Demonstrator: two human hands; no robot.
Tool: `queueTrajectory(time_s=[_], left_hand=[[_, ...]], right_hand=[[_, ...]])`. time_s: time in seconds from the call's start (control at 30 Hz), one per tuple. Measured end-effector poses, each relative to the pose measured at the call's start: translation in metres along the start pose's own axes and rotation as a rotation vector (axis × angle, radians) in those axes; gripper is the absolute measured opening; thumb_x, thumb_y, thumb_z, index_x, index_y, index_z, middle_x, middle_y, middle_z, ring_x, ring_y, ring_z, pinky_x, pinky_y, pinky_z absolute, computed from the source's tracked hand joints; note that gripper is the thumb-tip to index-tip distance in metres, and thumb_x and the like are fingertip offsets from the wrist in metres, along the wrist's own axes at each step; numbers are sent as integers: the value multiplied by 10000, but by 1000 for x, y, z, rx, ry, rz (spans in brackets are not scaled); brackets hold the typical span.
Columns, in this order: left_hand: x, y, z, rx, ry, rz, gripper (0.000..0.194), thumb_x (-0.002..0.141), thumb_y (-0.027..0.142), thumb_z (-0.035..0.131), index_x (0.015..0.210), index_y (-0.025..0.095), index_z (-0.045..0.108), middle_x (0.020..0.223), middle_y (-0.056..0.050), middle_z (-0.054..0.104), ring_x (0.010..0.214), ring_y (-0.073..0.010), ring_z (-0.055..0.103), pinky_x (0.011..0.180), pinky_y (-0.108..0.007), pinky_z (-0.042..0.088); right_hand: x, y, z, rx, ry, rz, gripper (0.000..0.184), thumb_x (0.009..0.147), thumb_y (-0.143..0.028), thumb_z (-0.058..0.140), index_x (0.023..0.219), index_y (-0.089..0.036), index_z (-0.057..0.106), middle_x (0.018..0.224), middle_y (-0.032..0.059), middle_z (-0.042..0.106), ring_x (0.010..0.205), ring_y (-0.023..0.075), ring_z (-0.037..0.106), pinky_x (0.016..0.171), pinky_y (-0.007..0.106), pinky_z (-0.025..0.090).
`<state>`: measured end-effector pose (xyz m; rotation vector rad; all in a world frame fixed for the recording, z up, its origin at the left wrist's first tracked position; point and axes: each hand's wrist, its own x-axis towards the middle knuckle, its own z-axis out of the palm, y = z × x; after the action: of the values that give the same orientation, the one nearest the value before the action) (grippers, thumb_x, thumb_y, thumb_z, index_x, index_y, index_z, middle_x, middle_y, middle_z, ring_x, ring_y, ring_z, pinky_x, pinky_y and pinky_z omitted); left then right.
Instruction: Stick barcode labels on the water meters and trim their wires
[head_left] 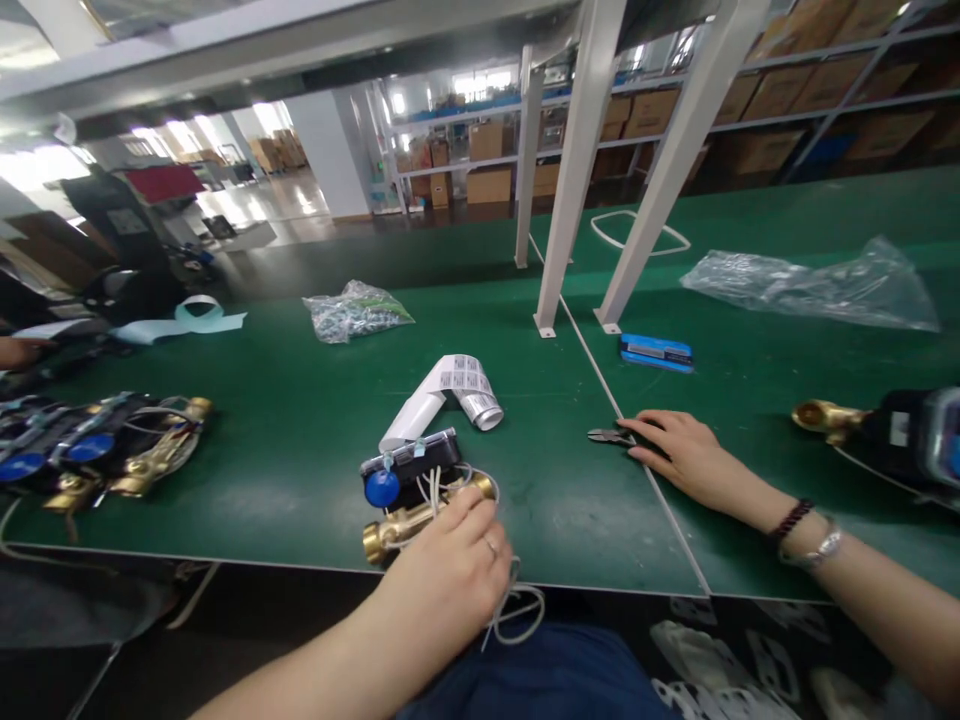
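Over the green table (262,450), the left hand (457,560) gripped wires (433,490) lower centre, the right hand (682,455) pliers (609,436), wire-handling seemingly needing steadiness next.

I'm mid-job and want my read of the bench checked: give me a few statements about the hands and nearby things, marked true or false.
1. The left hand is at the black-and-brass assembly with a round blue disc. True.
2. The right hand is at the small grey metal pliers. True.
3. The right wrist is bare. False: it wears a dark beaded bracelet and a silver-coloured band.
4. The curled white strip of printed labels lies beyond the assembly. True.
5. Nothing blue lies right of the label strip. False: a flat rectangular blue box does.
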<state>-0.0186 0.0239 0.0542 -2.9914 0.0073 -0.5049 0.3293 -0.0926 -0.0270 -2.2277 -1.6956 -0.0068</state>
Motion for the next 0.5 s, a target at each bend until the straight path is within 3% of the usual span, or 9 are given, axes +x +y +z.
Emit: queueTrajectory(time_s=[0.13, 0.2, 0.27, 0.33, 0.43, 0.5], left_hand=[[3, -2, 16, 249, -33, 101, 231, 850, 98, 514, 713, 109, 700, 710, -93, 686, 903, -262, 637, 1052, -484, 393], [5, -7, 9, 292, 82, 83, 231, 854, 77, 472, 776, 108, 688, 773, -81, 691, 898, -236, 631, 1070, -475, 377], [9, -11, -4, 215, 276, -49, 244, 866, 51, 424, 843, 122, 657, 819, -70, 692, 913, -214, 631, 1048, -453, 407], [17, -13, -20, 75, 425, -198, 248, 883, 42, 395, 864, 149, 617, 804, -46, 688, 841, -175, 646, 910, -357, 511], [34, -8, -39, -84, 548, -241, 225, 914, 61, 384, 904, 161, 585, 772, -26, 678, 708, -119, 642, 657, -199, 527], [47, 0, -50, -128, 619, -205, 184, 933, 94, 408, 954, 155, 581, 793, -27, 679, 722, -108, 642, 653, -170, 509]], right_hand=[[-6, -13, 1, 249, 179, 143, 578, 775, -605, 461, 1016, -122, 669, 1027, 193, 602, 977, 360, 538, 921, 541, 414], [-9, -18, 0, 385, 226, 218, 572, 789, -624, 446, 1004, -132, 641, 990, 175, 608, 919, 320, 574, 851, 487, 470], [-12, -25, -2, 465, 230, 255, 567, 853, -617, 352, 1028, -141, 606, 895, 137, 625, 762, 248, 602, 679, 395, 517], [-13, -37, -4, 630, 229, 292, 532, 861, -617, 377, 1041, -159, 579, 829, 91, 626, 642, 185, 573, 568, 319, 493], [-12, -63, -9, 917, 239, 321, 498, 778, -602, 574, 1052, -187, 562, 830, 43, 611, 620, 140, 518, 572, 278, 460], [-10, -82, -13, 1005, 239, 291, 508, 758, -579, 621, 1089, -198, 567, 826, 27, 602, 636, 136, 510, 591, 275, 455]])
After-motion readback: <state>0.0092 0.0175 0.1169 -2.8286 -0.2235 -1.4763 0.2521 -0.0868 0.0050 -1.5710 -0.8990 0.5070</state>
